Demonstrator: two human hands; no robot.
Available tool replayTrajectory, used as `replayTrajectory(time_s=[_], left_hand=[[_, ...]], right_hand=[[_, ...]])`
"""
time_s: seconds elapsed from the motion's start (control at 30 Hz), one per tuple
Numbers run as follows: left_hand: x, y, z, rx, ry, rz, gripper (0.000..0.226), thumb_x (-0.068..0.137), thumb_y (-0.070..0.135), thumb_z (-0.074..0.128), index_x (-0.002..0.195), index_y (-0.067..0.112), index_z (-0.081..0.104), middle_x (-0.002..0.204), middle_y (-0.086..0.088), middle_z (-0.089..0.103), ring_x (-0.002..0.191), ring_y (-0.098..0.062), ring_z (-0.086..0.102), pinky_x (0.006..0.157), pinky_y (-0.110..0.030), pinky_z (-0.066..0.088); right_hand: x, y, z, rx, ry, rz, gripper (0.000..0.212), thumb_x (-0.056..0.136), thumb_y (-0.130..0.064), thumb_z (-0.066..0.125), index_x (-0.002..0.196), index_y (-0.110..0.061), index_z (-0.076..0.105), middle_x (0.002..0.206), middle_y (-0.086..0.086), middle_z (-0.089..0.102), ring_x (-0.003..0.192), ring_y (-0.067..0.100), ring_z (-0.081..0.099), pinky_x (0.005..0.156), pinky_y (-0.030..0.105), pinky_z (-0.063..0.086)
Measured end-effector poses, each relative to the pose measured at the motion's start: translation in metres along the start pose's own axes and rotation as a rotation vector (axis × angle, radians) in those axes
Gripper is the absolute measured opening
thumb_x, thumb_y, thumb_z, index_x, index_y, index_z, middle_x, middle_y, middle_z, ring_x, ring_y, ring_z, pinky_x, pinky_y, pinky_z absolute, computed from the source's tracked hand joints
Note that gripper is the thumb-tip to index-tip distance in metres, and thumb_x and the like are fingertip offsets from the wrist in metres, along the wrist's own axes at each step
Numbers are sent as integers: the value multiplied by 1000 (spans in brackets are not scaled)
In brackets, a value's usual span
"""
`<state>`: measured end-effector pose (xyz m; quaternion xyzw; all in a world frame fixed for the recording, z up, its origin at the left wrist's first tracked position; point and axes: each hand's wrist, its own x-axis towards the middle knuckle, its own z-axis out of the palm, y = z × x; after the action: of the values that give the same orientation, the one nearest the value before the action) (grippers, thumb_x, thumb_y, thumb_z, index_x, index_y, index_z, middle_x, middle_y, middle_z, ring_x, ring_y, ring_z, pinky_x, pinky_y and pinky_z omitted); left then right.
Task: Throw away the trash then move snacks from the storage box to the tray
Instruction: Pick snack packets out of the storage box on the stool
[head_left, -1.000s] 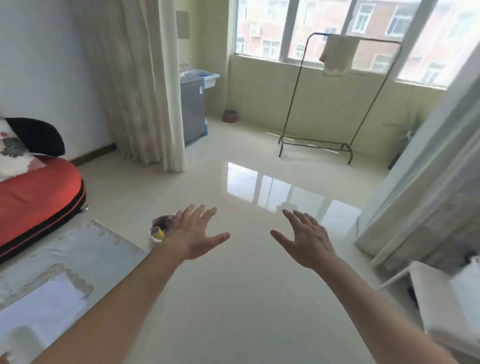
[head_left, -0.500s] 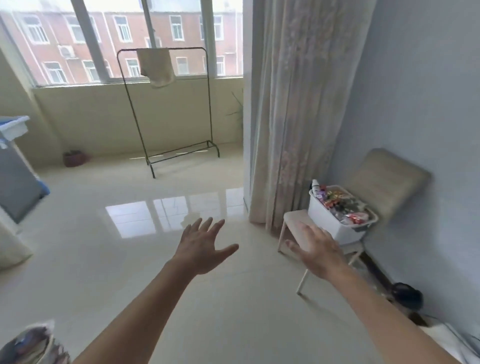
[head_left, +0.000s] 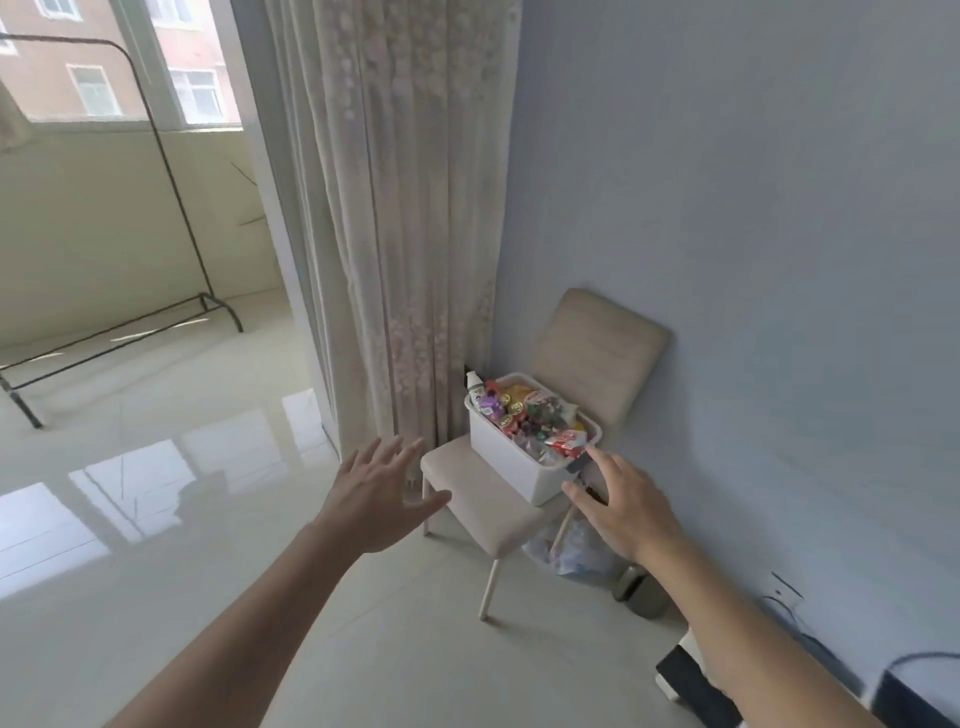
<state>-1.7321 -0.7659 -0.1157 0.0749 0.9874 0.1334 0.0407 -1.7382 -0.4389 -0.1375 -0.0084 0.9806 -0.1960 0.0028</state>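
A white storage box stands on the seat of a beige chair against the blue wall. It is heaped with colourful snacks, and a small white bottle stands at its back left corner. My right hand is open, fingers spread, just to the right of the box's near corner. My left hand is open too, fingers apart, in front of the chair seat's left edge. Neither hand holds anything. No tray is in view.
A crumpled plastic bag and a small grey bin sit on the floor under and beside the chair. A long curtain hangs left of the chair. A black clothes rack stands far left by the window. Dark items lie bottom right.
The view has swung right, from the open floor to the chair with the box. Both open hands are now much closer to the box.
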Motion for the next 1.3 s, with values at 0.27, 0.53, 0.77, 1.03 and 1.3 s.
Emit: replayTrajectory(time_s=[0.27, 0.53, 0.77, 1.03, 1.3], left_hand=[[154, 27, 16, 43, -72, 154, 120, 64, 103, 5, 164, 38, 15, 171, 0, 21, 159, -28, 14, 128, -50, 14], [298, 79, 62, 80, -119, 185, 120, 65, 103, 3, 163, 35, 21, 169, 1, 28, 157, -28, 22, 128, -49, 18], [397, 128, 75, 74, -161, 218, 79, 96, 67, 52, 161, 27, 30, 160, 2, 44, 149, -24, 36, 122, -45, 27], [491, 138, 97, 44, -211, 248, 69, 100, 56, 55, 159, 32, 30, 158, 0, 47, 146, -26, 41, 117, -50, 40], [594, 114, 170, 7, -318, 250, 60, 101, 53, 53, 156, 35, 35, 158, 0, 45, 142, -28, 46, 113, -50, 45]], right_hand=[[83, 55, 16, 151, 1, 181, 76, 94, -70, 41, 157, -32, 26, 160, 0, 36, 145, 25, 36, 116, 46, 35], [202, 126, 46, 319, -71, 254, 76, 94, -72, 42, 157, -34, 24, 158, 1, 39, 143, 22, 41, 111, 42, 39], [299, 162, 39, 385, -124, 227, 75, 96, -70, 43, 158, -34, 22, 156, -2, 41, 141, 19, 43, 107, 35, 40], [354, 178, 79, 513, -143, 365, 65, 96, -67, 45, 150, -34, 31, 135, -6, 62, 120, 17, 62, 95, 35, 53], [389, 171, 152, 586, -191, 554, 65, 97, -61, 51, 152, -35, 30, 143, 0, 58, 122, 19, 62, 101, 43, 53]])
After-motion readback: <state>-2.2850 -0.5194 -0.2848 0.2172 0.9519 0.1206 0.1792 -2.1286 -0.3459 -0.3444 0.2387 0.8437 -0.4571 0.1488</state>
